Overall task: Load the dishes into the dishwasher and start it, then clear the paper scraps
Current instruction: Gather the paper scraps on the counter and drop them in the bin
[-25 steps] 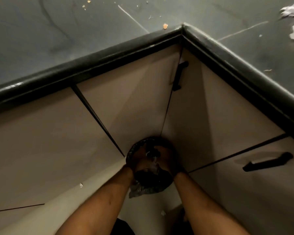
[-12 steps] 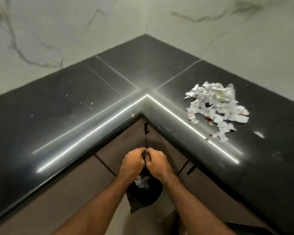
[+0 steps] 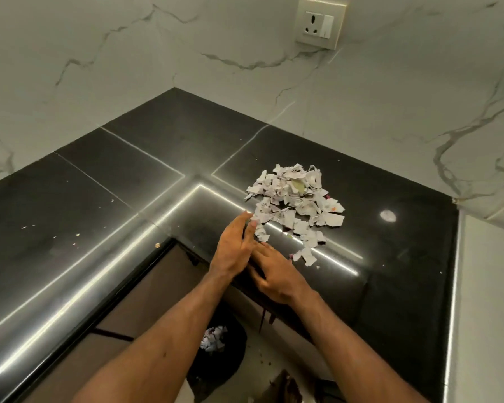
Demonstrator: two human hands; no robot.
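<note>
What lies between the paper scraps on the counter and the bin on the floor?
In the head view, both hands: the left hand and right hand, open, over the counter edge, between the paper scraps and the bin.

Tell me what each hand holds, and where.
Nothing. Left hand, fingers straight, is at the scraps' near edge; right hand, open, is beside it over the counter.

Landmark: paper scraps [image 3: 296, 207]. Left of scraps: wide open countertop [image 3: 114, 199]. Behind, right of scraps: narrower open strip, then walls [image 3: 361, 106]. Near-left edge of scraps: left hand [image 3: 233, 248], right hand [image 3: 277, 274] occupy approach. Below scraps: bin [image 3: 236, 347], forearms overhead.
</note>
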